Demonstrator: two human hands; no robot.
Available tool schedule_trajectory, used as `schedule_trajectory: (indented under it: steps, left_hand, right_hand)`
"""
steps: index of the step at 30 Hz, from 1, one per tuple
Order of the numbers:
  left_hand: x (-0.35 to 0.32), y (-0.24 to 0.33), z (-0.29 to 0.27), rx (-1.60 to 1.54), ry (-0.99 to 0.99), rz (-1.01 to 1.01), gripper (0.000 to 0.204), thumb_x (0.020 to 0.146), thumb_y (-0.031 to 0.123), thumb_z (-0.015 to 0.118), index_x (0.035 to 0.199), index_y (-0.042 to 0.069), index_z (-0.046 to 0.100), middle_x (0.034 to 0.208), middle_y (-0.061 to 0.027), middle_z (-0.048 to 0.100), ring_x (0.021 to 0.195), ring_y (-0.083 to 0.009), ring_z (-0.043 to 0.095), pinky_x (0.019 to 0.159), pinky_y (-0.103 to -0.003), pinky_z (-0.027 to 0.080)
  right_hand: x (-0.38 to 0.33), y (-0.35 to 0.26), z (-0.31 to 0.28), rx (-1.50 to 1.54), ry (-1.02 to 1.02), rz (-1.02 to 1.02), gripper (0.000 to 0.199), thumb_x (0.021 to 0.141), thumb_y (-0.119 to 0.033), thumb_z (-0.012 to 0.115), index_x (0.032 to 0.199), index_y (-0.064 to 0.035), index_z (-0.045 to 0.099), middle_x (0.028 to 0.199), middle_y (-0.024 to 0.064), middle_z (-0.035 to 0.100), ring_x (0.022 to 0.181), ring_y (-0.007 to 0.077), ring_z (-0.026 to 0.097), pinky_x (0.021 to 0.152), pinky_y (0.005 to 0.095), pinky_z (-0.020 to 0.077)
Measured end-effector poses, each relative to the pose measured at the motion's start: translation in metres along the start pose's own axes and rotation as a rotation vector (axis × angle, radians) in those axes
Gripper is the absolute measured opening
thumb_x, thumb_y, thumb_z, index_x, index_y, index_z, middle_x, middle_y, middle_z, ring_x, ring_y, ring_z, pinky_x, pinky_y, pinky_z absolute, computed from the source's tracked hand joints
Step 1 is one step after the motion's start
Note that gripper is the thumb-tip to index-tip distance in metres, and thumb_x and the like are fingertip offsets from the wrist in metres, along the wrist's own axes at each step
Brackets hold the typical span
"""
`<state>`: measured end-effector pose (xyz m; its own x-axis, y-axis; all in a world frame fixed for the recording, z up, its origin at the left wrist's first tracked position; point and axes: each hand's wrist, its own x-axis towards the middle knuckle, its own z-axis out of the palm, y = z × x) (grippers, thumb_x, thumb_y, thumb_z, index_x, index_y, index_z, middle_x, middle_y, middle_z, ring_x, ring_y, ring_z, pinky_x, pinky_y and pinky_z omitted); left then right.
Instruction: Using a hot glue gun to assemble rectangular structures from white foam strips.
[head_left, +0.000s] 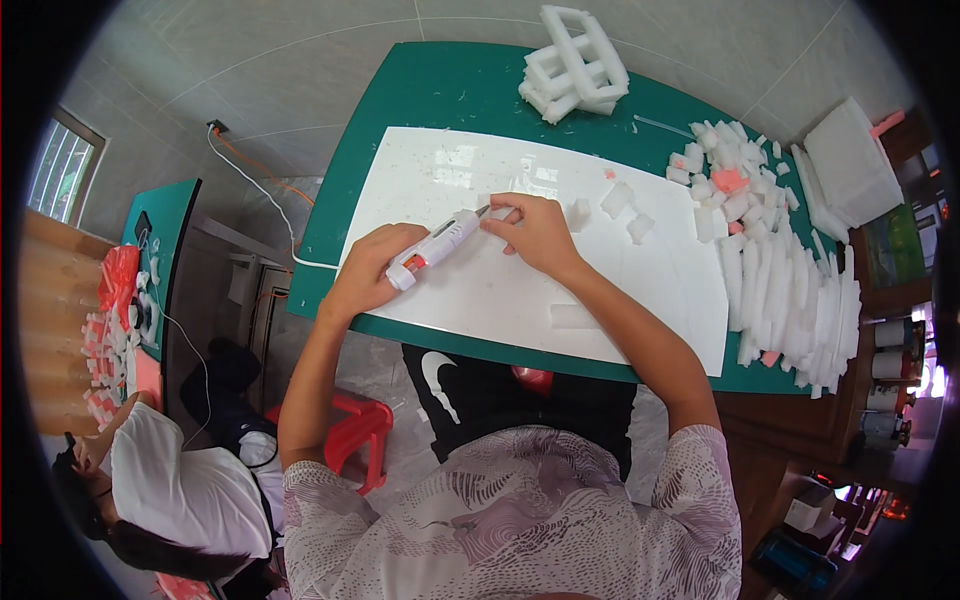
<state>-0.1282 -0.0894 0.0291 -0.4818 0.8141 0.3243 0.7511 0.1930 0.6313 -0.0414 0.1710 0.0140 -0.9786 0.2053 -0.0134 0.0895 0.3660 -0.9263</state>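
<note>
My left hand [374, 270] is wrapped round a white hot glue gun [436, 248] with an orange part near its rear end. The gun's nozzle points away and to the right, over a white board [450, 300]. At the nozzle tip, my right hand [532, 228] has its fingers bent together in a pinch; what they hold, if anything, is hidden. Just right of these fingers lie small white foam blocks [617, 199]. A longer foam piece [574, 317] rests near the board's front edge, partly next to my right forearm.
The board lies on a green table [400, 90]. Foam frames [575, 70] are stacked at the far edge. Foam strips [790, 300] and loose chunks [740, 170] crowd the right side. A white cord [318, 265] reaches the table's left edge. Another person [190, 480] sits at the left.
</note>
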Motion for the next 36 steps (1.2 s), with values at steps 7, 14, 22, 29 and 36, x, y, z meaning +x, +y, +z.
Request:
schedule_trajectory:
  steps: [7,14,22,29,36]
  left_hand:
    - [-0.005,0.004,-0.002,-0.012,-0.021,-0.013,0.038,0.078,0.014,0.069,0.114,0.002,0.066,0.115,-0.0163,0.07,0.104,-0.0352,0.065,0.092,-0.041,0.05]
    - [-0.027,-0.007,-0.003,0.006,0.06,-0.023,0.039,0.077,0.01,0.069,0.114,0.0,0.066,0.115,-0.0168,0.069,0.106,-0.0356,0.066,0.092,-0.04,0.051]
    - [-0.026,-0.016,-0.008,0.149,0.171,-0.146,0.041,0.071,0.0,0.067,0.112,-0.001,0.063,0.118,-0.0166,0.064,0.106,-0.0354,0.063,0.091,-0.038,0.051]
    - [-0.025,-0.014,-0.017,0.11,0.037,-0.2,0.052,0.072,-0.004,0.061,0.123,0.003,0.058,0.135,-0.0178,0.054,0.123,-0.0377,0.053,0.107,-0.041,0.041]
    - [-0.03,0.031,0.011,0.421,0.28,-0.174,0.049,0.076,-0.004,0.061,0.124,0.003,0.059,0.136,-0.017,0.055,0.125,-0.0371,0.053,0.107,-0.044,0.041]
  right_hand:
    - [0.001,0.002,0.001,0.015,-0.019,0.004,0.042,0.086,-0.019,0.077,0.119,0.0063,0.068,0.082,0.0166,0.073,0.056,0.019,0.069,0.053,0.0272,0.0503]
    - [-0.002,0.001,0.002,0.004,0.006,-0.029,0.043,0.086,-0.019,0.077,0.119,0.0073,0.067,0.081,0.0171,0.072,0.055,0.0204,0.069,0.055,0.0286,0.0514]
    - [-0.001,0.006,0.004,-0.179,0.038,-0.18,0.041,0.086,-0.015,0.076,0.121,0.005,0.068,0.095,0.0152,0.073,0.054,0.0202,0.067,0.05,0.0282,0.0509]
    - [-0.025,-0.008,-0.026,-0.342,0.013,-0.268,0.044,0.088,-0.012,0.072,0.13,-0.0001,0.064,0.115,0.015,0.068,0.065,0.0181,0.068,0.051,0.0308,0.055]
    - [-0.09,-0.038,-0.146,-0.228,-0.039,-0.101,0.037,0.091,-0.014,0.07,0.127,-0.0088,0.068,0.095,-0.0001,0.069,0.074,0.0064,0.06,0.058,0.0223,0.0467]
